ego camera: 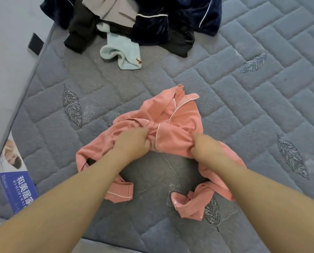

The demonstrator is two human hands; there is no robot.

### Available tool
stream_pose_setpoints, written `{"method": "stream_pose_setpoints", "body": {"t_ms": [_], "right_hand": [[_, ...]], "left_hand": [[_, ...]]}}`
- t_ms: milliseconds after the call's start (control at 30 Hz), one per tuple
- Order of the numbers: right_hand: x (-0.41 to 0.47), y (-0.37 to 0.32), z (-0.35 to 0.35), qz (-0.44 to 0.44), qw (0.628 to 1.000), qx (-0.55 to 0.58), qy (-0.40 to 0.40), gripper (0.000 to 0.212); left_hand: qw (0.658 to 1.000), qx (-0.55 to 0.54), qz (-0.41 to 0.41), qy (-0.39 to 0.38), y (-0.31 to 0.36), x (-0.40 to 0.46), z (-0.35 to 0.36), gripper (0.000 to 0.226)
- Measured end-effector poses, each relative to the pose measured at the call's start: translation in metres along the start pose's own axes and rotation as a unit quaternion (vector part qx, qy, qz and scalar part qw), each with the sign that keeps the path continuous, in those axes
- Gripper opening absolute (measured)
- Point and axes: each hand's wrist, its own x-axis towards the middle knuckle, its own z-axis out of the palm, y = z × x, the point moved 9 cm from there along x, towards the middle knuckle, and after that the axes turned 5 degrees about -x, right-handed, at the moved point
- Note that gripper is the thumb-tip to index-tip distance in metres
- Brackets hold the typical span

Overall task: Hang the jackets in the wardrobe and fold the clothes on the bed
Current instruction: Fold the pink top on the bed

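Left hand and right hand each grip bunched fabric of the pink pyjama top, crumpled on the bed. Folding step is just starting; next, spread it flat. Unfolded pile of dark clothes lies beyond.

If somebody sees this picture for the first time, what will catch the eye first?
First the pink pajama top, crumpled in the middle of the grey quilted mattress, with the left hand and the right hand both gripping its bunched fabric. Next, the dark heap of clothes at the far edge, a light blue garment hanging out of it.
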Motion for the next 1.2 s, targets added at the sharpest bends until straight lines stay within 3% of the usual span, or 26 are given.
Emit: {"method": "stream_pose_setpoints", "body": {"t_ms": [67, 133, 167, 233, 367, 433, 467, 533, 600, 633, 700, 767, 833, 900, 967, 1067, 1200], "right_hand": [[0.010, 0.008, -0.015, 0.067, 0.981, 0.179, -0.040, 0.023], [0.011, 0.007, -0.018, 0.095, 0.941, 0.308, -0.106, 0.023], [0.008, 0.002, -0.017, 0.100, 0.926, 0.338, -0.139, 0.023], [0.003, -0.004, -0.017, 0.087, 0.936, 0.298, -0.165, 0.019], [0.008, -0.004, -0.013, 0.029, 0.989, 0.090, -0.115, 0.006], [0.013, -0.003, -0.012, 0.028, 0.990, 0.092, -0.101, 0.009], [0.017, -0.004, -0.015, 0.020, 0.992, 0.094, -0.087, 0.021], [0.027, -0.016, -0.031, -0.016, 0.996, 0.087, -0.023, 0.042], [0.031, -0.037, -0.059, -0.058, 0.991, 0.095, 0.072, 0.042], [0.032, -0.050, -0.073, -0.072, 0.985, 0.113, 0.112, 0.039], [0.036, -0.071, -0.099, -0.062, 0.965, 0.201, 0.158, 0.034], [0.042, -0.097, -0.124, -0.051, 0.939, 0.296, 0.169, 0.033], [0.044, -0.132, -0.144, -0.088, 0.926, 0.341, 0.139, 0.036], [0.035, -0.170, -0.158, -0.142, 0.929, 0.331, 0.081, 0.044], [0.018, -0.197, -0.175, -0.184, 0.929, 0.317, 0.046, 0.051], [-0.020, -0.221, -0.212, -0.203, 0.919, 0.337, 0.005, 0.057], [-0.091, -0.242, -0.275, -0.256, 0.899, 0.350, -0.058, 0.068]], "left_hand": [[0.991, -0.108, -0.057, 0.051, -0.012, 0.015, -0.037, 0.025], [0.983, -0.069, -0.059, 0.160, -0.016, 0.017, -0.082, 0.019], [0.973, -0.038, -0.072, 0.217, -0.020, 0.012, -0.099, 0.021], [0.952, -0.066, -0.155, 0.255, -0.038, -0.002, -0.107, 0.031], [0.925, -0.190, -0.324, 0.056, -0.072, -0.024, -0.025, 0.053], [0.859, -0.308, -0.409, 0.018, -0.082, -0.041, 0.012, 0.074], [0.827, -0.353, -0.436, 0.025, -0.083, -0.047, 0.024, 0.082], [0.772, -0.466, -0.428, 0.056, -0.082, -0.043, 0.039, 0.071], [0.743, -0.536, -0.393, 0.079, -0.079, -0.038, 0.040, 0.041], [0.762, -0.520, -0.377, 0.081, -0.082, -0.040, 0.033, 0.034], [0.853, -0.397, -0.334, 0.060, -0.085, -0.046, 0.009, 0.027], [0.908, -0.292, -0.296, 0.048, -0.089, -0.060, -0.024, 0.031], [0.918, -0.313, -0.240, 0.043, -0.086, -0.074, -0.057, 0.028], [0.906, -0.382, -0.177, 0.039, -0.073, -0.086, -0.100, 0.013], [0.909, -0.399, -0.112, 0.052, -0.056, -0.098, -0.159, 0.021], [0.925, -0.371, -0.014, 0.085, -0.026, -0.116, -0.255, 0.032], [0.939, -0.321, 0.081, 0.093, 0.027, -0.150, -0.368, 0.024]]}}
